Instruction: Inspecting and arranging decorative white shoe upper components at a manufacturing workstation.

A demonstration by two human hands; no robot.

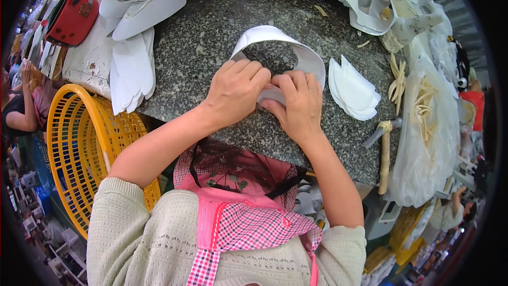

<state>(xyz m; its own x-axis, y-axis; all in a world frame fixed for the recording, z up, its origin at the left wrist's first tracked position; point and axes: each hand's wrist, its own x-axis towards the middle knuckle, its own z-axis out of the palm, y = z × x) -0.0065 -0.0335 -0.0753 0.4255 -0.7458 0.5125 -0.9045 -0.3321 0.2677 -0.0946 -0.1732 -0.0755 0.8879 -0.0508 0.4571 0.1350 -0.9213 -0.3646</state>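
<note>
The left grip [235,91] and right grip [297,103], fingers curled closed side by side, pinch the near part of a white curved band [264,33] arching beyond them on the speckled desk [185,55]. White cut pieces [353,90] lie just right of the grips; a yellow basket [124,137] stands farther left.

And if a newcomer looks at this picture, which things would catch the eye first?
Probably the large yellow basket, at the left beside the speckled table. Next might come the curved white piece at the centre, with the left grip and right grip at its near side. The checked pink apron also stands out, at the bottom centre.
</note>
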